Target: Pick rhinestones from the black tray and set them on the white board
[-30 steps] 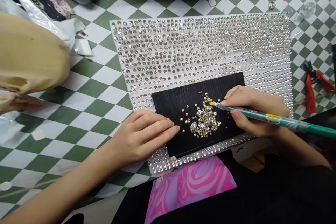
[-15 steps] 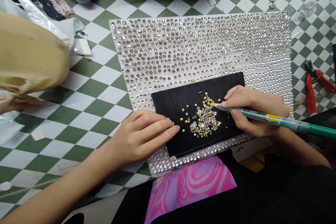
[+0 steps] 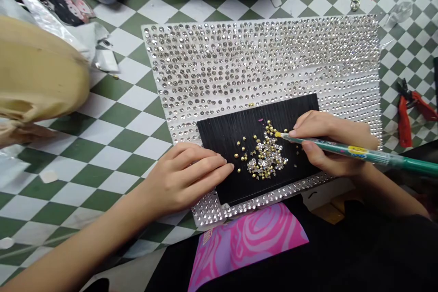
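Rhinestones [image 3: 265,157] lay heaped on a ribbed black board [image 3: 219,164], many showing gold backs, each too small to make out clearly. Right hand [image 3: 337,143] pinched a green wax pencil [image 3: 356,150] between thumb and fingers, its yellow tip at the heap's edge. Left hand [image 3: 188,178], fingers together, rested on the board, gripping nothing. Beneath lay a studded sheet [image 3: 260,54], partly hidden. A tan shape [image 3: 34,68] was cut off at left.
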`<state>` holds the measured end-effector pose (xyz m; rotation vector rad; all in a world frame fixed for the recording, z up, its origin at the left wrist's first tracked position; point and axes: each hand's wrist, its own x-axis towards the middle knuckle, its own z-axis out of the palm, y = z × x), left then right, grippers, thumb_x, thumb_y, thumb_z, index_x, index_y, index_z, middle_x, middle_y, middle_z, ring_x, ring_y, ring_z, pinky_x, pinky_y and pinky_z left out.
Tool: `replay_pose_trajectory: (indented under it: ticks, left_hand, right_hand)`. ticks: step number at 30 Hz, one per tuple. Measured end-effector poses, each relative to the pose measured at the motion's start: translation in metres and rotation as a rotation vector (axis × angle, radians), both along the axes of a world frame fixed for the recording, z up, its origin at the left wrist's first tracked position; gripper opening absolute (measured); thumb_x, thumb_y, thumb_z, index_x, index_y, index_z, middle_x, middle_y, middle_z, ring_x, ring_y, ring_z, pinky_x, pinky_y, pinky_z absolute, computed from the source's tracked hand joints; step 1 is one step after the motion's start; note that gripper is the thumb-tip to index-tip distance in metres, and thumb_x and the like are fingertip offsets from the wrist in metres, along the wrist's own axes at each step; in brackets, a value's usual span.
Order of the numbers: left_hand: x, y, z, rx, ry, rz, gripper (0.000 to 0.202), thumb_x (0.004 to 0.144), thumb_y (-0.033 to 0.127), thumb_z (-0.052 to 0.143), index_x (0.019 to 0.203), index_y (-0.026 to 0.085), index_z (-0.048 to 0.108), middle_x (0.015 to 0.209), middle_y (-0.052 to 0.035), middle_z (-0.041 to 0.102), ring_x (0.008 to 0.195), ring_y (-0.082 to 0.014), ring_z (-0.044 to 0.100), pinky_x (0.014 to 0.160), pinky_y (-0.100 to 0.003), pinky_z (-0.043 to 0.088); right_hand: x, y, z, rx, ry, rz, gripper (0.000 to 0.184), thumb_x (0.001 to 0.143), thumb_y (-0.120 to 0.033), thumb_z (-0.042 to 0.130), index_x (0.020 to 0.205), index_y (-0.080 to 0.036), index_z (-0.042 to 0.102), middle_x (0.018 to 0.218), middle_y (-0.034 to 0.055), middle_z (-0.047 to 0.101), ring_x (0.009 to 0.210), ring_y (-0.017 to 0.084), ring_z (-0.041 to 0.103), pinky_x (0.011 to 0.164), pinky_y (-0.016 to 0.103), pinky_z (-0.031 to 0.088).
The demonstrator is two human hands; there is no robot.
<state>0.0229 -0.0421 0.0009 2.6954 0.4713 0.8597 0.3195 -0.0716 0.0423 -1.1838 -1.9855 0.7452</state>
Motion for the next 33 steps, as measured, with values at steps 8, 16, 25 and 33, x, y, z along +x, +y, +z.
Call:
replay_pose_trajectory:
  ticks: [8,16,25,33]
  left_hand:
    - [-0.001,-0.001,0.000,-0.003,0.002,0.001,0.020,0.094,0.016,0.047,0.102,0.017,0.066,0.087,-0.0009,0.071,0.089,-0.0126,0.062,0.075,-0.027,0.049]
    - [0.000,0.000,0.000,0.005,0.003,0.015,0.020,0.094,0.017,0.047,0.101,0.020,0.066,0.086,0.0003,0.072,0.088,-0.0114,0.063,0.075,-0.026,0.049]
    - [-0.001,0.000,0.000,-0.006,-0.005,-0.002,0.020,0.093,0.016,0.048,0.103,0.017,0.066,0.088,-0.0016,0.071,0.089,-0.0127,0.062,0.076,-0.028,0.048]
    - [-0.001,-0.001,0.000,-0.019,0.000,0.005,0.020,0.093,0.015,0.048,0.102,0.018,0.066,0.088,-0.0007,0.071,0.090,-0.0120,0.061,0.076,-0.027,0.049]
  right_hand:
    - [0.000,0.000,0.001,0.024,-0.008,-0.033,0.024,0.077,-0.009,0.060,0.094,-0.022,0.068,0.076,0.0008,0.068,0.069,0.013,0.064,0.064,0.030,0.055]
    - [0.022,0.017,0.009,0.238,-0.034,-0.362,0.018,0.079,-0.008,0.064,0.092,-0.017,0.073,0.077,0.0036,0.072,0.068,0.013,0.069,0.055,0.026,0.051]
    - [0.047,0.040,-0.017,0.289,-0.015,-0.447,0.013,0.082,-0.012,0.063,0.086,-0.015,0.074,0.069,0.0036,0.071,0.059,0.010,0.068,0.049,0.020,0.049]
    - [0.047,0.037,-0.019,0.308,-0.053,-0.418,0.014,0.080,-0.009,0.063,0.085,-0.015,0.074,0.071,0.0035,0.071,0.059,0.008,0.066,0.051,0.019,0.048]
